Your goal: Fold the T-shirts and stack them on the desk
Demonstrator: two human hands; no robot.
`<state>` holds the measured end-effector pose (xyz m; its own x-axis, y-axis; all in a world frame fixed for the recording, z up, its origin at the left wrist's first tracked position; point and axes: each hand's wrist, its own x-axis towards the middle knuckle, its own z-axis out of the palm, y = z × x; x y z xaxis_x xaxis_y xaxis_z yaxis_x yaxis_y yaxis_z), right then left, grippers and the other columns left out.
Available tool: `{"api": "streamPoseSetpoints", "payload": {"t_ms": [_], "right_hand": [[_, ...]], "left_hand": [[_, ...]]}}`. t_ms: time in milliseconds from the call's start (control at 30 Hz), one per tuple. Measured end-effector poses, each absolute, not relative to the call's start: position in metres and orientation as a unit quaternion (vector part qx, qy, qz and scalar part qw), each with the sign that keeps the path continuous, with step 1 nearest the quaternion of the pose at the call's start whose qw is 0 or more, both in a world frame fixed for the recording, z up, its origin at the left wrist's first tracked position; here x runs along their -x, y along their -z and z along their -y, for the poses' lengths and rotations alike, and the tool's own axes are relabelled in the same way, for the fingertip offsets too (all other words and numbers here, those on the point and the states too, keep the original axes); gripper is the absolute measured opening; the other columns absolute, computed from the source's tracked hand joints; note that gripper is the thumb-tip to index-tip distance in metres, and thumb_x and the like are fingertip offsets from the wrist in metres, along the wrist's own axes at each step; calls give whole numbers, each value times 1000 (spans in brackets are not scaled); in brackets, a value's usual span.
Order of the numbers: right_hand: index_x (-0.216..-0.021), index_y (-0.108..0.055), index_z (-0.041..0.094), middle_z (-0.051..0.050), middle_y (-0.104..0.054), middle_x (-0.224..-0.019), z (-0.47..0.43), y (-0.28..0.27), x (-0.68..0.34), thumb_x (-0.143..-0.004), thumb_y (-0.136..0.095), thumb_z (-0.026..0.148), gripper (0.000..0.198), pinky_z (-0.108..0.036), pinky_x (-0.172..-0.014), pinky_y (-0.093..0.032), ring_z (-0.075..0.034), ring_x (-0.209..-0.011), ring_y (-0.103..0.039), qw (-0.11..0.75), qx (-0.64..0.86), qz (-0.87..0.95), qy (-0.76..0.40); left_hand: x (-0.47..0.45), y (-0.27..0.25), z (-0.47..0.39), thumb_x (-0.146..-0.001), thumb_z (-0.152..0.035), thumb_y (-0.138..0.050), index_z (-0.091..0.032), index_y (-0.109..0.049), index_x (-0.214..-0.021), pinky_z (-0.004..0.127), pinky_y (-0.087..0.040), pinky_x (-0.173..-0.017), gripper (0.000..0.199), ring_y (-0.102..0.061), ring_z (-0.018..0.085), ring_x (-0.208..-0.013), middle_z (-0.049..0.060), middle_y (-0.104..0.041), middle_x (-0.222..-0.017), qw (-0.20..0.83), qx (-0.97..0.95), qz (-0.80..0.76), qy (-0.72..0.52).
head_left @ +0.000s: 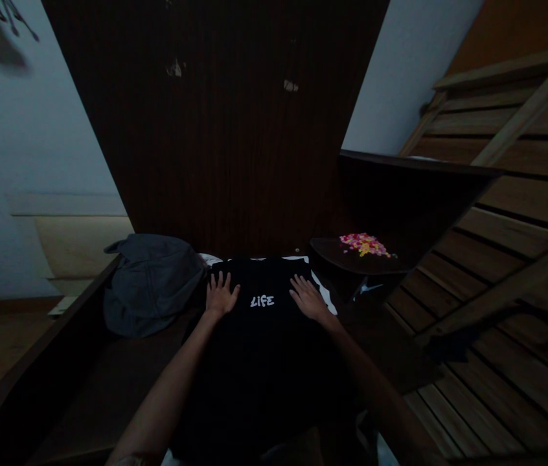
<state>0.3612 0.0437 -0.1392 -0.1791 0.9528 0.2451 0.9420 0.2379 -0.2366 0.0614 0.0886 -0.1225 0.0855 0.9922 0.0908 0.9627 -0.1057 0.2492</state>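
A black cloth garment (262,336) with white lettering lies spread out in front of me, the lettering upside down from where I look. My left hand (222,294) rests flat on its left part, fingers spread. On the right part lies my right hand (308,298), also flat with fingers apart. White material (325,294) shows from under the garment along its far and right edges. The garment's near part is too dark to make out in detail.
A dark grey cap or bag (155,285) sits left of the garment. Small pink and yellow pieces (365,244) lie on a dark corner shelf (337,259) at the right. A tall dark wooden panel (225,142) stands behind. Wooden slats (521,239) fill the right side.
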Motion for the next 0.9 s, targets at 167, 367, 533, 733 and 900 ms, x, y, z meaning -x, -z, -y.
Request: {"api": "streamPoseSetpoints", "payload": {"t_ms": [167,367,533,733,900], "right_hand": [[-145,-41,11,-16,-37,-151,-34,140,-359,-97,-33,36,54,-48,-115,-29,-25,-140,-36,221,609,762,-12],[-141,-45,6,-18,-38,-150,-28,140,-357,-98,-31,34,54,-48,-117,-25,-26,-142,-32,177,595,784,-14],[-135,-52,7,-19,-44,-147,-25,130,-355,-95,-40,33,50,-46,-114,-32,-28,-139,-38,190,634,749,-3],[-109,-69,12,-17,-62,-129,-20,116,-343,-87,-46,14,32,-43,-106,-41,-28,-126,-52,165,632,755,56],[-92,-68,15,-20,-69,-102,-21,105,-331,-89,-44,12,25,-40,-85,-50,-30,-98,-65,130,661,738,43]], "left_hand": [[-61,125,-89,-94,-52,-29,-11,-37,-147,50,-18,-116,68,-17,35,-146,17,-30,-156,45,-740,-660,-120],[-60,126,-90,-94,-45,-34,-8,-41,-144,47,-21,-116,62,-26,32,-144,18,-36,-152,57,-757,-635,-140],[-49,113,-104,-94,-33,-37,-8,-50,-135,43,-32,-112,50,-40,31,-137,19,-44,-147,60,-734,-650,-188],[-30,93,-130,-86,-11,-45,-3,-42,-139,32,-38,-106,54,-51,26,-128,23,-49,-140,104,-678,-692,-224],[-22,84,-147,-82,-15,-56,-10,-57,-124,30,-46,-95,42,-63,25,-112,16,-68,-116,139,-662,-701,-226]]}}
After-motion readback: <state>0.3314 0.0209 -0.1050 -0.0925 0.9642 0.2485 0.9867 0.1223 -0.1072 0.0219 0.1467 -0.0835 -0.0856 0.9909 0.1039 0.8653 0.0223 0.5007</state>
